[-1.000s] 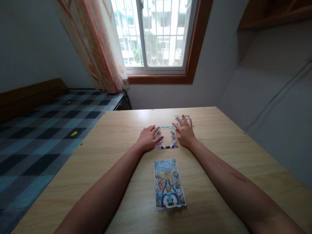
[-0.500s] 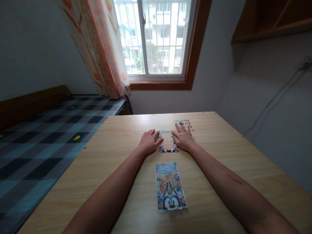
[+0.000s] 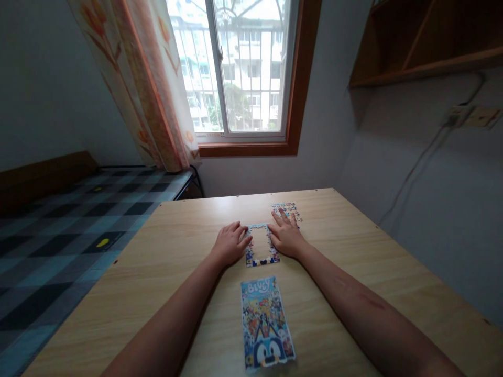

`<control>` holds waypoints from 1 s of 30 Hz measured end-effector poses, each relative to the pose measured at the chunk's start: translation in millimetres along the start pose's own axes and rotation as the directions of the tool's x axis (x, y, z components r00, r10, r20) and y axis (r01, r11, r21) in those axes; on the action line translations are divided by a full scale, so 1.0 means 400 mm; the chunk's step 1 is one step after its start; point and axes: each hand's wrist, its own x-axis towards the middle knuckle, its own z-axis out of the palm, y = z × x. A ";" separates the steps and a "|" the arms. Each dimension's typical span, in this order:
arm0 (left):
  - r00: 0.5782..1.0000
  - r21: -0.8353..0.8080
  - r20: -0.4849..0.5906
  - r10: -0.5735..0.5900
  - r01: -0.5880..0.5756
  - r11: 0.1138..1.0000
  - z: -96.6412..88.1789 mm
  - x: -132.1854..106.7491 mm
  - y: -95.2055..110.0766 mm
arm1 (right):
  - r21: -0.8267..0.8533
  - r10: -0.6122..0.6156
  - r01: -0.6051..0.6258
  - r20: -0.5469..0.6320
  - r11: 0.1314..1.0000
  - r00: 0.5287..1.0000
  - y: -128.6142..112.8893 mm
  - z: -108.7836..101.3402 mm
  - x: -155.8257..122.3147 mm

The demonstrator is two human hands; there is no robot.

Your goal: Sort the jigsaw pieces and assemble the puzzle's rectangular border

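Note:
A rectangular jigsaw puzzle border (image 3: 263,262) lies on the wooden table with bare wood showing inside it. My left hand (image 3: 230,243) rests flat along its left side, fingers stretched out and thumb over the edge pieces. On the opposite side, my right hand (image 3: 287,235) lies with fingers spread, its thumb at the border's right edge. The fingers of that hand reach over a group of loose puzzle pieces (image 3: 283,206), partly covering them. Nearer to me is a printed picture sheet (image 3: 265,322) with "Bluey" lettering and a blue cartoon dog, its lower edge ragged.
The pale wooden table (image 3: 157,303) ends at a far edge before the wall. A bed with a checked cover (image 3: 78,230) stands at the left. Beyond are a curtain (image 3: 145,94) and a barred window (image 3: 251,78). A wooden shelf (image 3: 424,68) hangs upper right, above a cable.
The camera view has tilted up and turned slightly right, so everything sits lower and further left. Both hands keep their places on the puzzle border.

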 end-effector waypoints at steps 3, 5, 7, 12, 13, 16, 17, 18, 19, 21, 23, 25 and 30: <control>1.000 -0.015 -0.003 -0.013 0.013 1.000 -0.002 0.001 -0.001 | 0.026 -0.016 0.017 -0.044 1.000 0.999 0.004 -0.003 0.002; 0.999 -0.026 -0.006 -0.036 0.036 0.999 -0.002 0.001 -0.001 | 0.039 -0.003 0.008 -0.140 0.999 0.990 0.019 -0.010 0.006; 0.998 -0.034 -0.010 -0.054 0.054 0.998 -0.002 0.001 -0.002 | 0.062 0.070 -0.055 -0.286 0.997 0.956 0.052 -0.018 0.013; 0.994 -0.055 -0.043 -0.104 0.101 0.993 0.002 0.005 -0.011 | 0.369 0.493 -0.340 -0.502 0.865 0.710 0.201 -0.015 0.027; 0.991 -0.058 -0.055 -0.119 0.116 0.992 0.004 0.006 -0.014 | 0.476 0.589 -0.371 -0.477 0.797 0.653 0.229 -0.009 0.029; 0.985 -0.052 -0.081 -0.153 0.150 0.987 0.009 0.010 -0.021 | 0.562 0.671 -0.401 -0.436 0.723 0.599 0.285 0.013 0.032; 0.984 -0.046 -0.086 -0.159 0.156 0.987 0.010 0.010 -0.022 | 0.570 0.675 -0.399 -0.430 0.718 0.599 0.293 0.020 0.033; 0.983 -0.040 -0.087 -0.162 0.159 0.986 0.010 0.011 -0.022 | 0.581 0.679 -0.395 -0.423 0.712 0.601 0.296 0.026 0.035; 0.983 -0.033 -0.088 -0.162 0.160 0.987 0.009 0.011 -0.021 | 0.592 0.681 -0.390 -0.415 0.706 0.603 0.297 0.030 0.036; 0.985 -0.014 -0.080 -0.152 0.151 0.988 0.005 0.010 -0.018 | 0.610 0.689 -0.386 -0.399 0.692 0.605 0.295 0.035 0.037; 0.989 0.010 -0.061 -0.133 0.134 0.991 -0.001 0.009 -0.013 | 0.625 0.699 -0.388 -0.384 0.677 0.603 0.293 0.035 0.038; 0.992 0.032 -0.039 -0.120 0.121 0.992 -0.006 0.008 -0.008 | 0.637 0.707 -0.389 -0.369 0.665 0.603 0.293 0.035 0.038; 0.994 0.074 -0.030 -0.107 0.109 0.991 -0.007 0.008 -0.007 | 0.655 0.715 -0.388 -0.347 0.648 0.607 0.295 0.036 0.039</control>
